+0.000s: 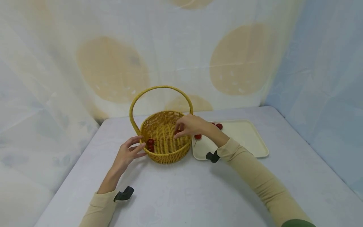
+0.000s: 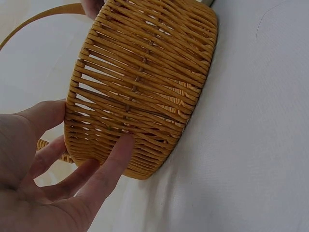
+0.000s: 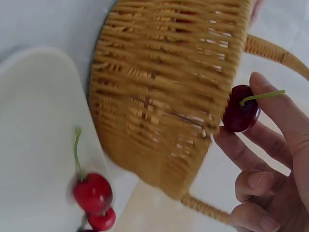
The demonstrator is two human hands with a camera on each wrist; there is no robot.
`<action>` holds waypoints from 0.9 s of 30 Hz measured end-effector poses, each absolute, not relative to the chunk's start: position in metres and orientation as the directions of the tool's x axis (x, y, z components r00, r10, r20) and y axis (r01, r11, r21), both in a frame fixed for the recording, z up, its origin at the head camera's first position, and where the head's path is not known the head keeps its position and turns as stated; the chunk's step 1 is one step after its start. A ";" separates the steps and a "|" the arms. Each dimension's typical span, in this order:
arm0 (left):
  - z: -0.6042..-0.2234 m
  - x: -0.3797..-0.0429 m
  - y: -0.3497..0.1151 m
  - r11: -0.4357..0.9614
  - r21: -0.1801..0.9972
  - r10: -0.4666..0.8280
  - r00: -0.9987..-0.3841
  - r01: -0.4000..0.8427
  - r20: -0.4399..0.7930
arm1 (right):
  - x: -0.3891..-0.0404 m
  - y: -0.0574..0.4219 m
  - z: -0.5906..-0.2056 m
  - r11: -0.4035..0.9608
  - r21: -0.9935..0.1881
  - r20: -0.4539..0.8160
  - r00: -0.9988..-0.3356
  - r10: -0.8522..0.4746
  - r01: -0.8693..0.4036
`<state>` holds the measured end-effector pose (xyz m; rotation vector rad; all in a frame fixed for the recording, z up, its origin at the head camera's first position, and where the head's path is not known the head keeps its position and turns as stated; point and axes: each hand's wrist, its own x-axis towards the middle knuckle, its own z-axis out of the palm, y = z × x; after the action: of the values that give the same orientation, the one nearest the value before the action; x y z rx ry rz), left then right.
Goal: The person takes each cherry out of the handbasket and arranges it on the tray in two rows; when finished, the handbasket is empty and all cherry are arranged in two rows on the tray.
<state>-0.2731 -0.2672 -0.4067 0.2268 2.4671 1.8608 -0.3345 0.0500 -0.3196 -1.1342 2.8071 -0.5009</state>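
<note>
Cherry (image 3: 240,115) dark red, glossy (green stem), pinched by right hand (image 1: 189,125) over wicker basket (image 1: 167,156), left hand (image 1: 127,154) loose-fingered against its wall.

My head camera looks forward and down across the desk (image 1: 181,195); both wrist cameras sit close against the basket (image 2: 140,87), which all three views share.

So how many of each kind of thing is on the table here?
Cherries: 6 (2 in the basket, 1 pinched in the right hand, 3 on the tray, one of those half hidden behind the wrist)
Woven basket: 1
Cream tray: 1
Total: 8
</note>
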 end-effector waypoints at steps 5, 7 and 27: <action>-0.404 -0.271 -0.265 0.273 0.957 0.144 -0.987 0.102 0.064 | -0.332 0.072 -0.318 0.681 -0.344 0.073 -0.742 -0.667 -0.646; -0.404 -0.271 -0.265 0.273 0.956 0.148 -0.986 0.109 0.070 | -0.331 0.081 -0.318 0.681 -0.354 0.088 -0.748 -0.658 -0.641; -0.405 -0.274 -0.265 0.265 0.958 0.151 -0.986 0.106 0.067 | -0.346 0.150 -0.353 0.756 -0.413 0.081 -0.847 -0.526 -0.509</action>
<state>-0.2735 -0.2653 -0.4055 0.2502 2.4686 1.8649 -0.3464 0.1497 -0.3533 -0.8564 2.9058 -0.6655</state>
